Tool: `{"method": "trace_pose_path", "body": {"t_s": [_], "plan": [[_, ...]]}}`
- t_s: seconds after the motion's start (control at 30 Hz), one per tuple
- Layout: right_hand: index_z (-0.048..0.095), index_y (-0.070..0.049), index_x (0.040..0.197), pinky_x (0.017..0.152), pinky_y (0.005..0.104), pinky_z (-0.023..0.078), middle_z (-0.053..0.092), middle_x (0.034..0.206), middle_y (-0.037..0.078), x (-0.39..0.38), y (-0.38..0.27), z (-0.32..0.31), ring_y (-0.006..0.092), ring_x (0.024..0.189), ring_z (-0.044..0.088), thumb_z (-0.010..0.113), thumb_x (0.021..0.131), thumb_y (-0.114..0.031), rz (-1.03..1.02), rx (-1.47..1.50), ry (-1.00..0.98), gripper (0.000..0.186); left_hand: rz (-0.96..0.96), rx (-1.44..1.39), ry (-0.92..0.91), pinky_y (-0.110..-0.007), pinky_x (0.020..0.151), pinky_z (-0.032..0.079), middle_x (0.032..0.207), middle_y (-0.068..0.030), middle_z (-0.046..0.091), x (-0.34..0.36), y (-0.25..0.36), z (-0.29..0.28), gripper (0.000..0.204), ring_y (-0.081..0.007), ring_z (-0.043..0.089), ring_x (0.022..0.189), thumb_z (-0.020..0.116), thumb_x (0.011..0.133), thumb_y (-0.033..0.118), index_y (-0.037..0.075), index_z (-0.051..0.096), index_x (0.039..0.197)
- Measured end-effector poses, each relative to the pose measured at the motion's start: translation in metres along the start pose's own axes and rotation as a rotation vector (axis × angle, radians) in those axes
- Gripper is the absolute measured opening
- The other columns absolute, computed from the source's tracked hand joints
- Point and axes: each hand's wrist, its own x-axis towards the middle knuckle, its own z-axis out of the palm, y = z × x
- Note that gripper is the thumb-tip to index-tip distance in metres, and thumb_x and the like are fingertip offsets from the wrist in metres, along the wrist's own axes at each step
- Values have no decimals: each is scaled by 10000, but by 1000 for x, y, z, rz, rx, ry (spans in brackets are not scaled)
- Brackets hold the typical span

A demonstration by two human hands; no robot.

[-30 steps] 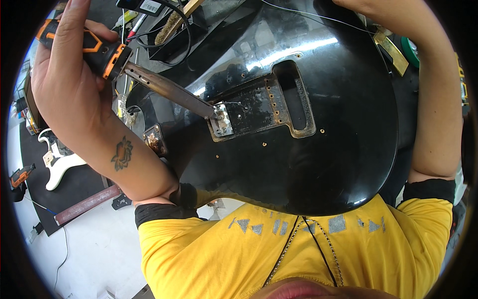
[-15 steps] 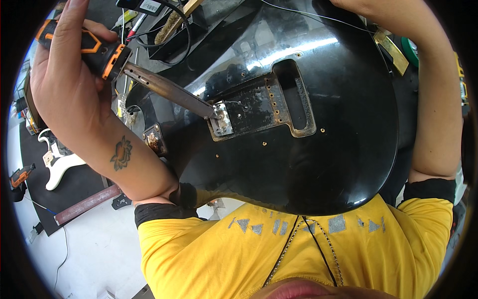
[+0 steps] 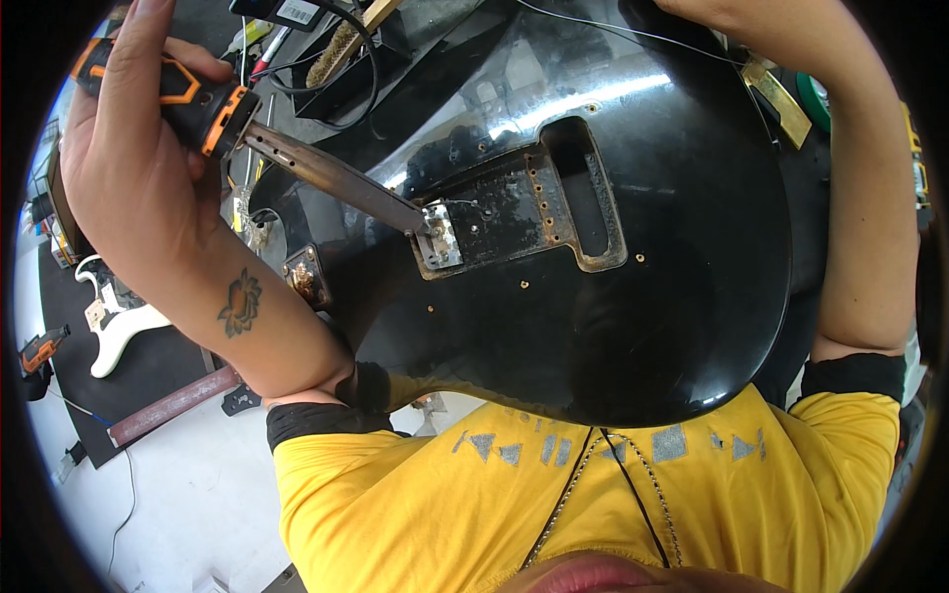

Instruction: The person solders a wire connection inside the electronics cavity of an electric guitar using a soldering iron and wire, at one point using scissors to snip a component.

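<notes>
Held a long-barrelled tool (image 3: pixel 287 154) to a plate (image 3: pixel 450 243) in a black guitar body (image 3: pixel 682 326)

Noted the left hand (image 3: pixel 138 183) with fingers (image 3: pixel 136 74) curled closed round the tool's orange-and-black handle, one digit stretched up to the top edge. Saw the tool's tip on the silvery plate at the left end of the worn cavity (image 3: pixel 509 198), covering part of it. Could not tell the state of the right hand, out of view past the top edge; made out only the right forearm (image 3: pixel 868 198), near the far side of the body. Found the body lying broad side up against the yellow shirt (image 3: pixel 613 484), its lower left rim blocked by the left forearm.

Logged a looped black cable (image 3: pixel 374 89) and a wood-handled brush (image 3: pixel 346 47) above the tool, a thin wire (image 3: pixel 633 36) across the body's upper edge, a brass-coloured piece (image 3: pixel 779 104) by the right forearm. Spotted a white guitar body (image 3: pixel 129 328) and a reddish bar (image 3: pixel 168 407) lower left.
</notes>
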Motion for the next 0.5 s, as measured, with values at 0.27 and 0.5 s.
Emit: {"method": "trace_pose_path", "body": {"t_s": [0.27, 0.5], "plan": [[693, 50, 862, 624, 351, 536, 677, 717, 153, -1, -1, -1, 243, 642, 661, 691, 868, -67, -2, -11, 4, 117, -64, -55, 37, -252, 734, 523, 902, -90, 684, 0, 4, 3, 643, -160, 658, 773, 580, 725, -18, 4, 648, 1363], [693, 50, 861, 620, 355, 534, 674, 713, 153, 0, 1, -1, 245, 639, 659, 692, 868, -67, -2, -1, -8, 118, -80, -26, 36, -251, 720, 527, 890, -80, 688, -1, 5, 2, 654, -158, 665, 774, 593, 709, -59, 12, 655, 1356]]}}
